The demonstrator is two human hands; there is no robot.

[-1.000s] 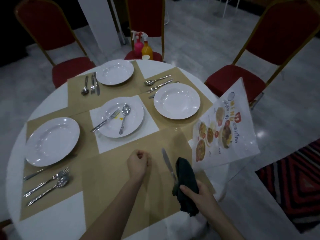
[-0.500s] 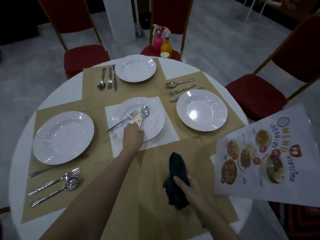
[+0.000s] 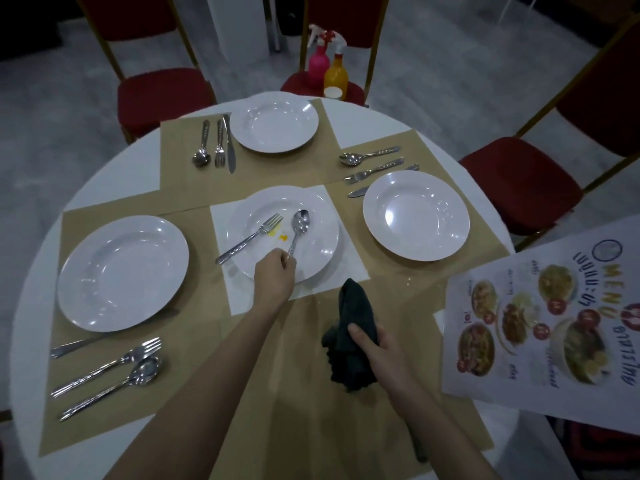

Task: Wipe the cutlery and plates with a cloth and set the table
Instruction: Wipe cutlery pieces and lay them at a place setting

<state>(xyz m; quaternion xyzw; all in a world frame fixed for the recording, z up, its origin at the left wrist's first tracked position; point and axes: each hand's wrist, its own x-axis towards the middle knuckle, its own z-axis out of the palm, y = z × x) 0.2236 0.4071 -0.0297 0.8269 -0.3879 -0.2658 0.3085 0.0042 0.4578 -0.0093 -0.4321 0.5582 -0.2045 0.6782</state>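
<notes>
The shiny steel spoon [image 3: 299, 226] is pinched at its handle by the left hand [image 3: 273, 278] over the round, stained centre plate [image 3: 313, 251]. A dark, crumpled cloth [image 3: 353, 332] is gripped by the right hand [image 3: 379, 351] above bare brown matting near the worktop [image 3: 114, 178] edge.

Red padded chairs [image 3: 162, 88] with gold frames stand around the round white table [image 3: 114, 178]. On the seat of the far chair stand a pink spray bottle [image 3: 318, 64] and an orange spray bottle [image 3: 336, 75], touching side by side, with a small white cup [image 3: 333, 93] just in front of them. A printed menu sheet [image 3: 550, 327] with food pictures overhangs the table's right edge. The floor [image 3: 62, 140] is grey.
</notes>
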